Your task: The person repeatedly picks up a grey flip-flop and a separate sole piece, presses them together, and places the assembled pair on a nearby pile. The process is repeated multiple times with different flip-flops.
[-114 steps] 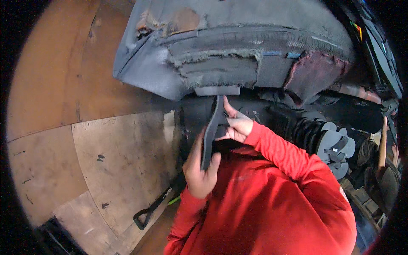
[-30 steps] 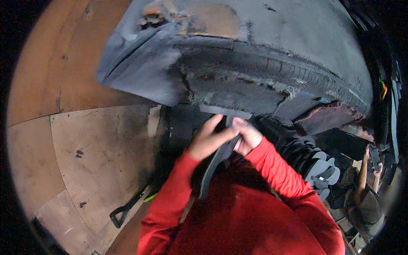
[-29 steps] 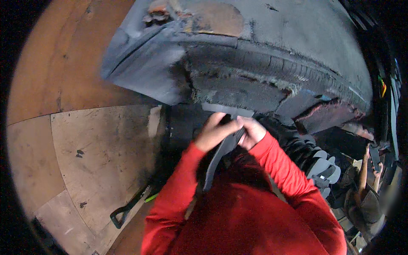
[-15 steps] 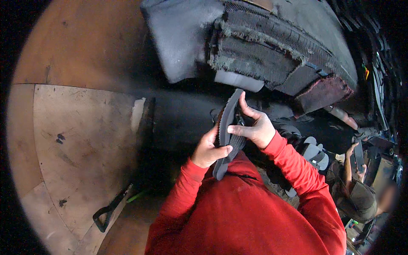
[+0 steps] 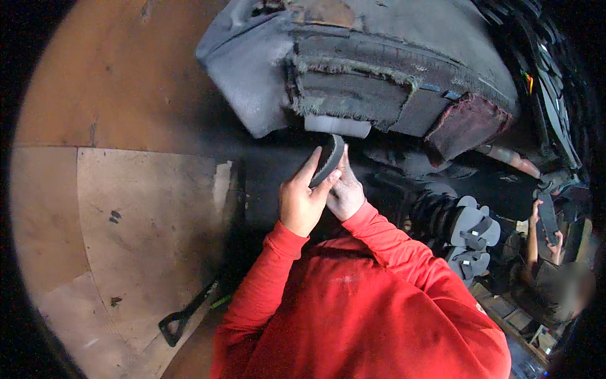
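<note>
The sole (image 5: 335, 158) is dark grey to black. The sweatshirt (image 5: 360, 303) is plain bright red. The roller (image 5: 338, 126) is pale grey; the hood (image 5: 404, 25) is a duller, mottled grey, with a dark flap (image 5: 470, 129) edged in maroon. The sandals (image 5: 466, 226) are mid-grey with black straps (image 5: 478, 231). The board (image 5: 151, 215) is tan, smudged black, beside an orange-brown panel (image 5: 132, 82). A strip (image 5: 221, 302) is bright green, the handle (image 5: 194, 304) black.

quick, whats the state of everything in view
Dark sole: held tilted, curved edge showing
Left hand: gripping the sole
Right hand: gripping the sole
Pale roller: partly covered; spin unclear
Frayed cloth: hanging, edges ragged
Grey sandals: stacked, straps fitted
Co-worker's hands: holding a dark piece
</note>
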`<state>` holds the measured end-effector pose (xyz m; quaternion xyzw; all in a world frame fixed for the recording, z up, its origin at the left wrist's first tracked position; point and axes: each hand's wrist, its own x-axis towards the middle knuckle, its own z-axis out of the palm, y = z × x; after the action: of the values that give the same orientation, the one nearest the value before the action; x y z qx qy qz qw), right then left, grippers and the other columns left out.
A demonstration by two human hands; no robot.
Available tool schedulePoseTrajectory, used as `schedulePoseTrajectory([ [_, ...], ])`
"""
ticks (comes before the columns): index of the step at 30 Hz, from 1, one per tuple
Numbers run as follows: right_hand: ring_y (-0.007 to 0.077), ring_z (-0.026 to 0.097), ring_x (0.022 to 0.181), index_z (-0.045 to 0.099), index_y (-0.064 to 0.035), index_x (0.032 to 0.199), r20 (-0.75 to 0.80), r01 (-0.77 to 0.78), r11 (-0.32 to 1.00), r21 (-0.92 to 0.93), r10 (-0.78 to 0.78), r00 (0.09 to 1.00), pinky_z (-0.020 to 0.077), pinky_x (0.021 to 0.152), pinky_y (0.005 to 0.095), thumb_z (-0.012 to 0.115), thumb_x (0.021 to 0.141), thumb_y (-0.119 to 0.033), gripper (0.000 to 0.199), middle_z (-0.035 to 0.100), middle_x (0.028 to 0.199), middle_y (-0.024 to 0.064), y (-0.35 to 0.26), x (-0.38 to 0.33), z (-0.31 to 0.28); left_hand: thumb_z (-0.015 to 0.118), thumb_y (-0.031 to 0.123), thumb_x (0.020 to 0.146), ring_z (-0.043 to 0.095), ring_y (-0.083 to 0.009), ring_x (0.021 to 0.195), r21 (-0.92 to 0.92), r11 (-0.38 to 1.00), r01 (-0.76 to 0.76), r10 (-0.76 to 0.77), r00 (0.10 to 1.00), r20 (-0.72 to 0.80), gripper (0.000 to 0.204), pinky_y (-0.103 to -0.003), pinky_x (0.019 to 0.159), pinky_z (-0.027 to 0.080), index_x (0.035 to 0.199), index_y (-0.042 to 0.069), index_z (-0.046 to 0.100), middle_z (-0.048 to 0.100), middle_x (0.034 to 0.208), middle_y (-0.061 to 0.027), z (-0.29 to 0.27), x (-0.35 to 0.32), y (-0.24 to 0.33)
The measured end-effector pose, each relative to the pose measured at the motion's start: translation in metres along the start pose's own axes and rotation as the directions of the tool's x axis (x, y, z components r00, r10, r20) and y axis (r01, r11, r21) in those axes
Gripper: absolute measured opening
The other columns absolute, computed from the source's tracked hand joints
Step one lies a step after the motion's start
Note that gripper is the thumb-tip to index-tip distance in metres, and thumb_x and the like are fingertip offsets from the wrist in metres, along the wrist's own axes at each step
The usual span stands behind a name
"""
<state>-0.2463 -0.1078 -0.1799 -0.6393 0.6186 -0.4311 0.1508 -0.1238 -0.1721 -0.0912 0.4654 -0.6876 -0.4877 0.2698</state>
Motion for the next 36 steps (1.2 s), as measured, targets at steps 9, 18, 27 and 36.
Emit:
schedulePoseTrajectory([
  [9, 0.0407, 0.028, 0.145, 0.05, -0.0052, 0.143, 0.144, -0.144, 0.928, 0.344, 0.1, 0.985, 0.0395, 0.111, 0.0403, 0.086, 0.068, -0.016, 0.084, 0.02, 0.158, 0.0308, -0.03, 0.012, -0.026, 0.067, 0.033, 0.094, 0.074, -0.0285, 0.085, 0.371, 0.923, -0.103, 0.122, 0.992, -0.028, 0.045, -0.035, 0.071, 0.055, 0.124, -0.001, 0.063, 0.073, 0.096, -0.02, -0.007, 0.012, 0.023],
  [18, 0.0323, 0.032, 0.146, 0.049, 0.0006, 0.141, 0.391, -0.371, 0.78, 0.504, 0.177, 0.903, 0.0298, 0.117, 0.0355, 0.089, 0.061, -0.019, 0.092, 0.037, 0.153, 0.0274, -0.042, 0.026, -0.06, 0.064, 0.034, 0.096, 0.073, -0.026, 0.091, 0.313, 0.945, 0.091, -0.107, 0.994, 0.036, 0.038, -0.036, 0.075, 0.054, 0.118, 0.003, 0.067, 0.073, 0.099, -0.0169, -0.005, 0.019, 0.041],
  [27, 0.0353, 0.038, 0.142, 0.048, 0.0009, 0.142, 0.405, -0.438, 0.855, 0.277, 0.31, 0.86, 0.0349, 0.114, 0.0367, 0.089, 0.062, -0.024, 0.093, 0.038, 0.15, 0.0308, 0.0, 0.037, -0.066, 0.066, 0.036, 0.094, 0.07, -0.0366, 0.087, -0.058, 0.996, 0.07, -0.073, 0.996, -0.052, 0.039, -0.04, 0.068, 0.052, 0.103, -0.002, 0.067, 0.069, 0.088, -0.0257, 0.041, 0.04, -0.01],
  [36, 0.0455, 0.039, 0.137, 0.053, -0.0133, 0.14, 0.31, -0.176, 0.984, -0.011, 0.171, 0.935, 0.0481, 0.104, 0.0416, 0.086, 0.066, -0.017, 0.081, 0.018, 0.16, 0.0273, -0.022, 0.014, -0.064, 0.067, 0.019, 0.096, 0.063, -0.0145, 0.111, -0.507, 0.862, 0.03, -0.07, 0.996, -0.059, 0.048, -0.028, 0.094, 0.05, 0.137, -0.003, 0.054, 0.066, 0.127, -0.0132, 0.033, -0.007, -0.017],
])
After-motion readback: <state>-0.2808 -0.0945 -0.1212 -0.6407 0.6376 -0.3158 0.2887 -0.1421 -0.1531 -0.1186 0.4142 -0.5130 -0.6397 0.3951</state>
